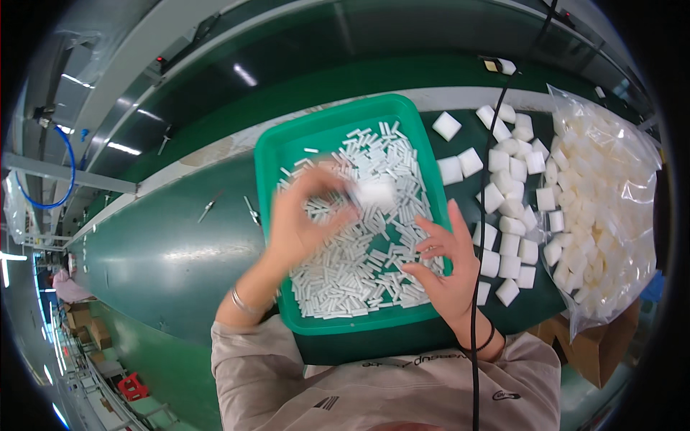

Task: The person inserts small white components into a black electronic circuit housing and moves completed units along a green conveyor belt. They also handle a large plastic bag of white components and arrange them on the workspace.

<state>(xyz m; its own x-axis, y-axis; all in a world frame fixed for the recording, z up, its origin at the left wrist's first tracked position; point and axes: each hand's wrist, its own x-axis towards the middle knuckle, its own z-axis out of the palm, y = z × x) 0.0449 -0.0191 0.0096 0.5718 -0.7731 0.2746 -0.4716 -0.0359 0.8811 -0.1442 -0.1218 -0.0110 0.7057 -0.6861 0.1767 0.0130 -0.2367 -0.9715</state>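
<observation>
My left hand [305, 215] is over the green tray [287, 147], smeared by motion, with thumb and fingers curved toward each other. At its fingertips is a blurred white foam block [375, 194], which it seems to pinch by the near end. Many short white tubes [330, 287] lie loose in the tray beneath. Over the tray's right rim, my right hand [453, 269] has its fingers spread and holds nothing.
Several white foam blocks [509, 244] lie right of the tray. Beyond them a clear plastic bag [604, 194] bulges with more, above a cardboard box [604, 345]. A black cable [483, 237] hangs across the view near my right hand. Small tools [210, 206] lie at left.
</observation>
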